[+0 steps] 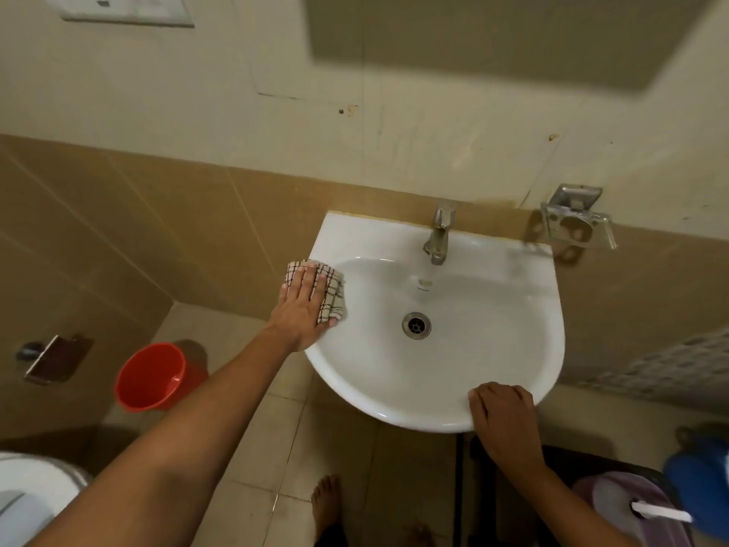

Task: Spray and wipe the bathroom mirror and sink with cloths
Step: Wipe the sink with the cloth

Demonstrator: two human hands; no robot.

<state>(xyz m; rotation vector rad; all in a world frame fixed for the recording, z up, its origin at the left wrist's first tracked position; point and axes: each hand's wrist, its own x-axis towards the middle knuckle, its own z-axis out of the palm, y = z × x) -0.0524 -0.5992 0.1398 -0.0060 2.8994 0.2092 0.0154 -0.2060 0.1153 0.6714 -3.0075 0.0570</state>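
Observation:
A white wall-mounted sink [524, 309] with a metal tap [440, 234] and a round drain [416, 325] fills the middle of the view. My left hand [301, 309] lies flat on a checked cloth [333, 290], pressing it onto the sink's left rim. My right hand [503, 418] grips the front right edge of the sink with curled fingers. The lower edge of the mirror [493, 37] shows on the wall at the top. A spray bottle's white nozzle [660, 514] sits at the bottom right on a pale purple cloth [627, 503].
A red bucket [152, 377] stands on the tiled floor to the left of the sink. A toilet [27, 495] shows at the bottom left. A metal soap holder [576, 221] hangs right of the tap. A blue object [698, 475] sits at the far right. My bare foot [325, 497] is below the sink.

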